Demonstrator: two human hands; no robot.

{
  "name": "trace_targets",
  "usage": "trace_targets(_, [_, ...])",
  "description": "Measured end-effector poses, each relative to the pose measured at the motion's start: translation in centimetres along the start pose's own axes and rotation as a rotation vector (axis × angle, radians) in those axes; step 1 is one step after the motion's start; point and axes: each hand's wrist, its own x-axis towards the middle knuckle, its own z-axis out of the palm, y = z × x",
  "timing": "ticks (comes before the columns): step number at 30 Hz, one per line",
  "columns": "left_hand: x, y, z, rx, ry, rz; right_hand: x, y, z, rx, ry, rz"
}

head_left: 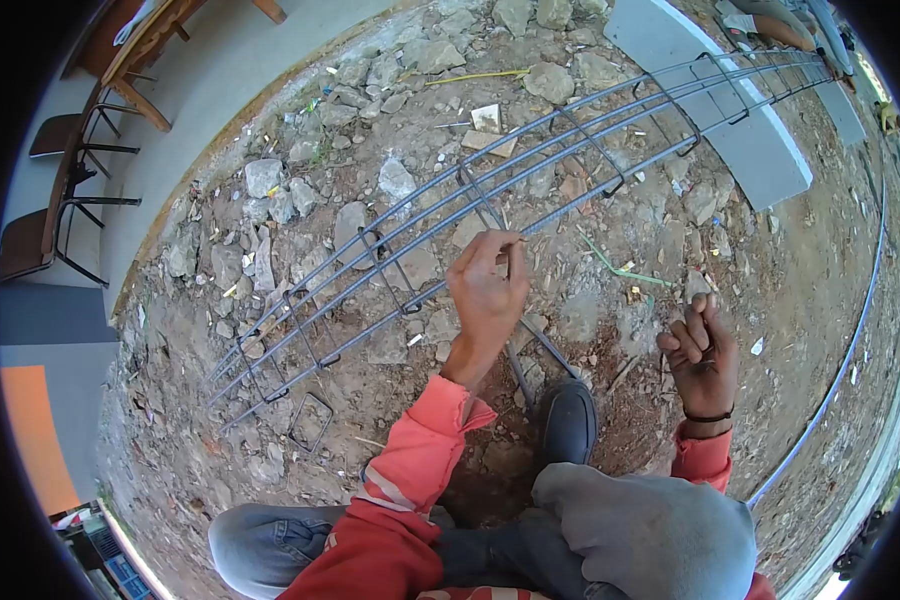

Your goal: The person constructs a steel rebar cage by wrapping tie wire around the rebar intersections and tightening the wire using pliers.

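Note:
A long cage of steel bars (pixel 430 232) with square ties runs diagonally over the rubble ground. My left hand (pixel 490 280) is at the cage's near bar, thumb and fingers pinched together; what they hold, if anything, is too small to name. Below that hand, a tool with two long dark handles (pixel 522 372) extends down toward my shoe. My right hand (pixel 702 358) is raised over the dirt to the right, apart from the cage, with its fingers curled. Anything between those fingers cannot be made out. One loose square tie (pixel 312 421) lies near the cage's left end.
Grey boards (pixel 750 130) lie under the cage's far right part. Stones (pixel 263 178) are scattered about. Chairs (pixel 30 240) and a wooden table (pixel 135 60) stand at the upper left. A blue hose (pixel 838 385) curves along the right. Part of another person (pixel 785 32) shows top right.

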Motion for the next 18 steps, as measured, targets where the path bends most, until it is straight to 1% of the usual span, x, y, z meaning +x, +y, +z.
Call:
trace_targets(1, [0.7,1.1,-0.4,0.004,-0.002,0.007,-0.1,-1.0,0.3,-0.100,0.047,-0.063])
trace_targets(2, [1.3,2.3,-0.8,0.083,-0.284,-0.139,-0.1,-1.4,0.4,-0.203,0.095,-0.124])
trace_targets(3, [1.6,3.1,-1.1,0.164,-0.565,-0.292,0.0,-1.4,0.4,-0.201,0.092,-0.119])
trace_targets(5, [0.0,3.2,-0.4,0.217,-0.804,-0.111,0.3,-1.0,0.3,-0.368,0.181,-0.209])
trace_targets(6, [-0.7,2.9,0.3,0.229,-0.793,-0.117,0.5,-0.9,0.1,-0.403,0.146,-0.212])
trace_targets(7, [-1.3,2.5,1.1,-0.048,-0.791,-0.245,0.6,-0.3,0.1,-0.399,0.130,-0.202])
trace_targets(8, [-1.7,2.2,1.8,-0.327,-0.777,-0.364,0.6,0.7,0.2,-0.479,0.164,-0.194])
trace_targets(9, [-1.9,2.4,2.4,-0.313,-0.769,-0.361,0.7,1.7,0.3,-0.557,0.201,-0.188])
trace_targets(10, [-2.1,2.7,2.8,-0.483,-0.691,-0.564,1.0,2.9,0.2,-0.571,0.166,-0.168])
trace_targets(11, [-2.1,2.8,3.0,-0.656,-0.602,-0.763,1.2,4.3,-0.4,-0.604,0.182,-0.134])
trace_targets(12, [-2.1,2.9,2.8,-0.624,-0.564,-0.794,1.4,5.7,-0.5,-0.611,0.172,-0.149])
trace_targets(13, [-2.3,2.4,2.8,-0.621,-0.559,-0.795,1.6,6.9,-0.6,-0.619,0.163,-0.164])
trace_targets(14, [-2.4,1.6,2.8,-0.515,-0.493,-0.690,1.8,7.4,-0.5,-0.618,0.159,-0.162])
trace_targets(15, [-2.0,1.8,2.7,-0.411,-0.430,-0.581,2.1,7.8,-0.5,-0.752,0.106,-0.122])
trace_targets(16, [-1.7,2.1,2.4,-0.409,-0.433,-0.578,2.4,8.1,-0.6,-0.885,0.055,-0.082])
trace_targets(17, [-1.5,2.3,1.9,-0.264,-0.407,-0.472,2.8,8.3,-1.0,-0.880,0.057,-0.085])
trace_targets(18, [-1.0,2.6,1.2,-0.121,-0.381,-0.367,3.2,8.5,-1.4,-0.899,-0.017,-0.031])
